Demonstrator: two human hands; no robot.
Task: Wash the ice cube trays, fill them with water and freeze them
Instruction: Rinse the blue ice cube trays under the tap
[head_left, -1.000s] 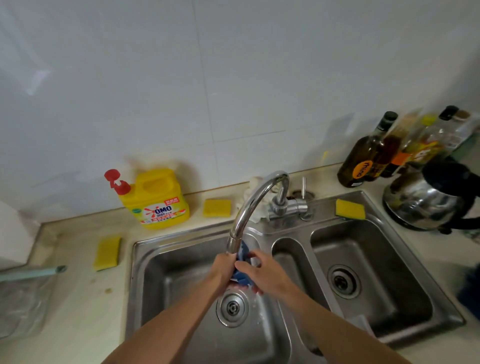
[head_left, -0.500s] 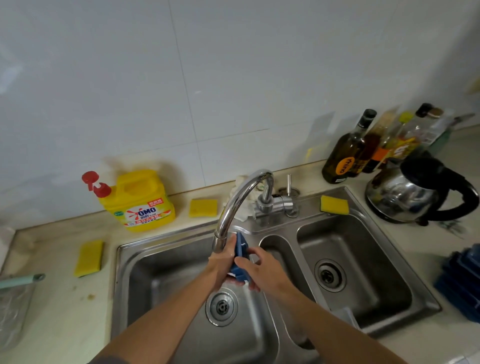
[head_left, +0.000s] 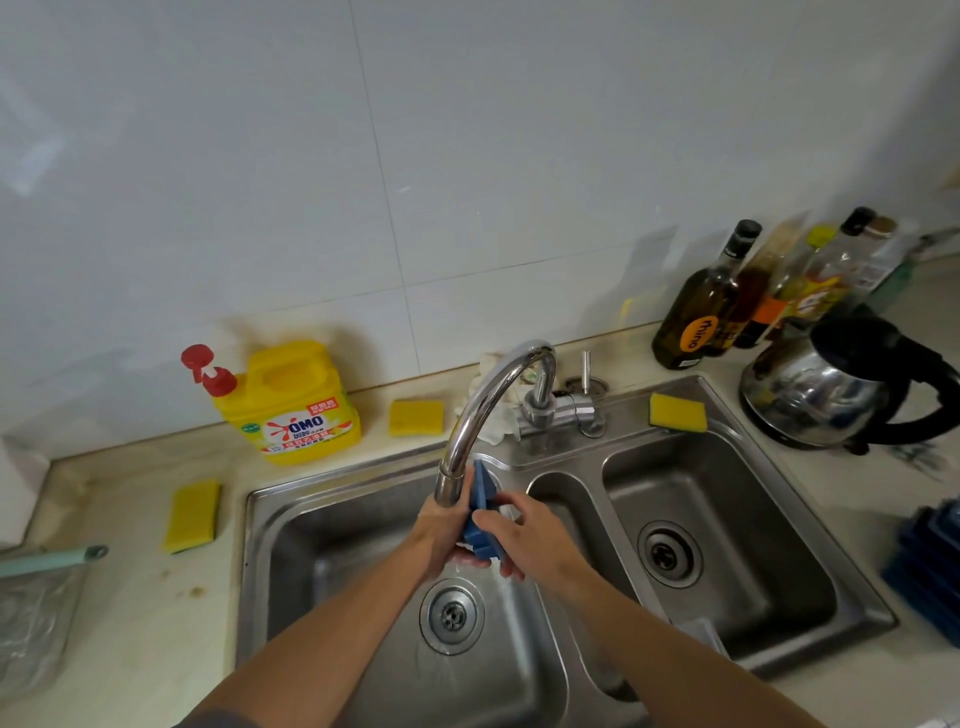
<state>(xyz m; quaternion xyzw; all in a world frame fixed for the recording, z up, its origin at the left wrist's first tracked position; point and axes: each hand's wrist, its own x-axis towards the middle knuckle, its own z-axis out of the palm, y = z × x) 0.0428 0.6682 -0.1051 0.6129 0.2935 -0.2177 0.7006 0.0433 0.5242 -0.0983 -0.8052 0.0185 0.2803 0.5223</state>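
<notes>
Blue ice cube tray (head_left: 480, 538) held on edge under faucet (head_left: 493, 384), probably wet.

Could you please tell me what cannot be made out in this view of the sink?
All in the head view:
- blue ice cube tray: mostly covered by the left hand and right hand; its compartments do not show.
- dark blue stack: cut off by the right edge; number of pieces unclear.
- bottles: labels blurred, mostly unreadable.
- plastic bag: cut off by the left edge; contents unclear.

Left hand (head_left: 441, 530), right hand (head_left: 527, 540) both curled, gripping, close together; forearms extended.
</notes>
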